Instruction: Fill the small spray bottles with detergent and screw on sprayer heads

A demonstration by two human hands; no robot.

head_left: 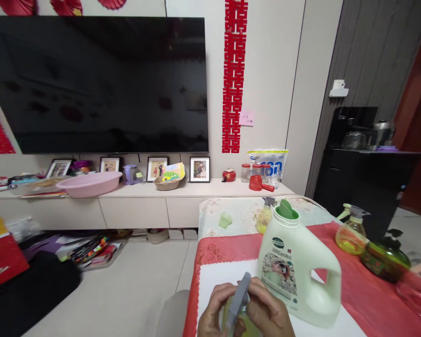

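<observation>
Near the bottom of the head view, a spray bottle [237, 299] with a grey trigger head and yellowish body is between both hands. My left hand [212, 311] is closed around its left side. My right hand [269, 306] has its fingers curled at the bottle's neck, just under the grey head. The lower part of the bottle is mostly hidden by the hands. Right beside my right hand stands a large pale green detergent jug [301, 267], upright. A green measuring cup [286, 209] sits tilted in its uncapped mouth.
Behind the jug stands another spray bottle [264, 217], with a crumpled light green piece [225, 220] to its left. At right are a spray bottle [351, 234], a dark green pump bottle [386, 257] and a blurred pinkish clear container [417, 292]. A white sheet covers part of the red tablecloth [214, 248].
</observation>
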